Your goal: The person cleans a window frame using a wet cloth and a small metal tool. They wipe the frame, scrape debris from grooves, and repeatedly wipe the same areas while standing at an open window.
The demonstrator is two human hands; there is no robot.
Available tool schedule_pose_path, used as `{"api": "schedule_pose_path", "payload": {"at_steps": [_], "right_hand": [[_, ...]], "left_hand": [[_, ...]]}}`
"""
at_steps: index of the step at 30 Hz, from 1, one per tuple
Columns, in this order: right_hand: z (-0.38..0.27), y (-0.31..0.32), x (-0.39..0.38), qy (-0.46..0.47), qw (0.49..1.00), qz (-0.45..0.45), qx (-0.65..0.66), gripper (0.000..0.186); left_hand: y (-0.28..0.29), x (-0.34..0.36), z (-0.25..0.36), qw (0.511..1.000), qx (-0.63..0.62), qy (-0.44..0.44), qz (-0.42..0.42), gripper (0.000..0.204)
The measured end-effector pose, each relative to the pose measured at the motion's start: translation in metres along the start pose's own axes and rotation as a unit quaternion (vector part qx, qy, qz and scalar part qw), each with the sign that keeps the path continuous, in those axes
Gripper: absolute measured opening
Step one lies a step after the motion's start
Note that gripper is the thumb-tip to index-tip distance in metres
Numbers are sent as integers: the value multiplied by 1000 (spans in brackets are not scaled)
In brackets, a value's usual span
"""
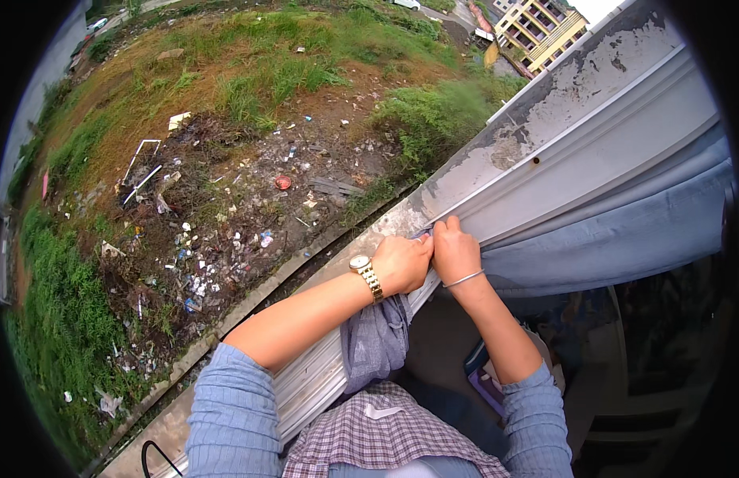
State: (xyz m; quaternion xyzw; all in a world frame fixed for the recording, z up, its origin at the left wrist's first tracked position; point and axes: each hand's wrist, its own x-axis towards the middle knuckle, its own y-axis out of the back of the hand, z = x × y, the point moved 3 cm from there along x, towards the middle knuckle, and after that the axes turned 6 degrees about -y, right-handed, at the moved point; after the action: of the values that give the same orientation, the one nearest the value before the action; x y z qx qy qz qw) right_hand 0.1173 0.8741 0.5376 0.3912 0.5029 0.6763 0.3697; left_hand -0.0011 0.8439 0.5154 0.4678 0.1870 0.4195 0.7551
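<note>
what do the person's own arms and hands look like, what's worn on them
The left sleeve and right sleeve are ribbed light blue, ending well short of the wrists. The left hand and right hand are ungloved. A round-faced, gold-toned watch circles the left wrist, a thin silvery bracelet the right.

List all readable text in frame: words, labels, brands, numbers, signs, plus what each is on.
None readable.
Watch dial: markings too small to read.
Litter: any print too small.
Building: no legible sign.
Cloth: no lettering visible.
</note>
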Motion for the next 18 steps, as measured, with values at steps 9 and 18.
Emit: {"api": "schedule_pose_path", "payload": {"at_steps": [9,18], "right_hand": [[11,-7,6,-9,999,31,40,9],[-26,36,-72,38,988,0,147,11]], "left_hand": [[-7,8,-1,999,-11,11,30,27],[4,-72,23,997,-12,-72,-29,36]]}}
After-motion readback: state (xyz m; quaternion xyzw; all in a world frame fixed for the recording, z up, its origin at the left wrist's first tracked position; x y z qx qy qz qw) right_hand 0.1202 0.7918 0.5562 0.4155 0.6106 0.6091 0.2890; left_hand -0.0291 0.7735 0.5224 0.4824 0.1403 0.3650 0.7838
